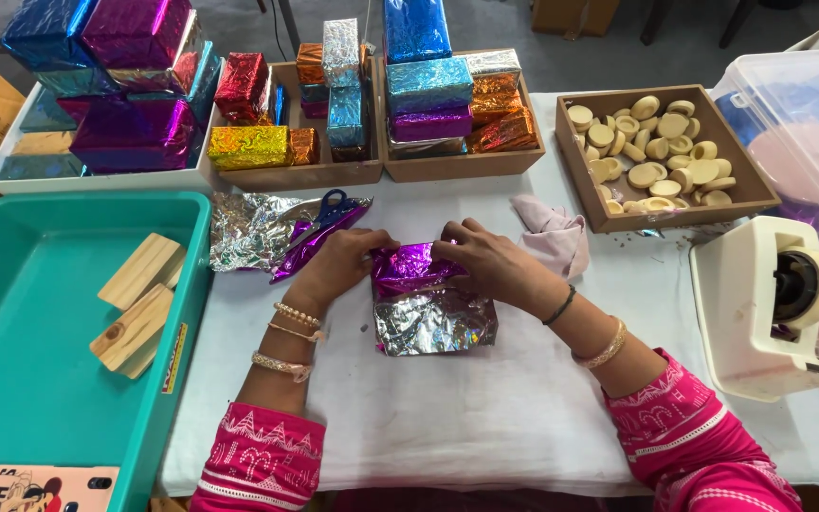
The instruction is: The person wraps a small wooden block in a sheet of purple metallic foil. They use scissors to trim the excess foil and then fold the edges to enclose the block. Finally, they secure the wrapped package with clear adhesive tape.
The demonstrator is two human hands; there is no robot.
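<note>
A sheet of shiny foil wrap [433,318], purple on one face and silver on the other, lies on the white table [466,408] in front of me. Its far part is folded over something hidden inside. My left hand [345,258] presses the purple fold from the left. My right hand [485,258] pinches the same fold from the right. Both wear bangles and pink sleeves.
A teal tub [21,379] with two wooden blocks [139,303] and a phone sits left. Scissors [326,213] lie on loose foil. Wooden trays hold foil-wrapped boxes [428,95] and round pale discs [661,147]. A tape dispenser [770,299] stands right, a pink cloth [552,237] nearby.
</note>
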